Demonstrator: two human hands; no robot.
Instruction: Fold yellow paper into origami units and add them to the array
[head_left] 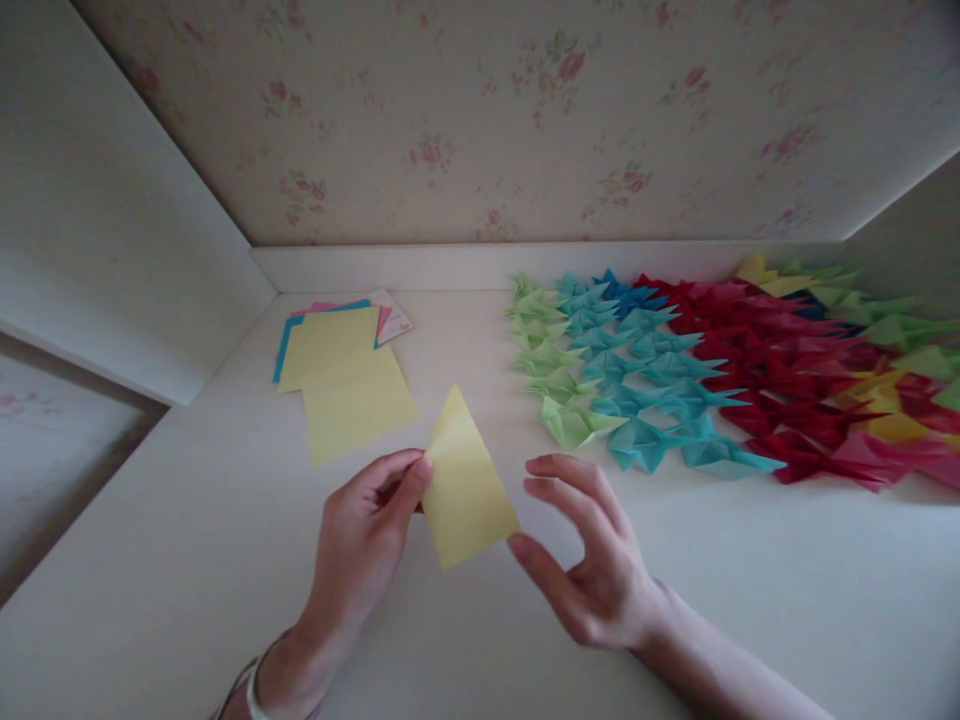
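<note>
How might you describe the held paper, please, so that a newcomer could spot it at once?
On the white table, find the gap between the flat sheets and the folded paper rows. In front of it, the left hand pinches a yellow paper by its edge. Unlike the sheets, it is held up.

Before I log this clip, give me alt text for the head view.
The left hand pinches yellow paper by its left edge above a white table, while the open right hand is at the paper's right corner. Beyond lie sheets at left and rows of colourful folded figures at right.
</note>
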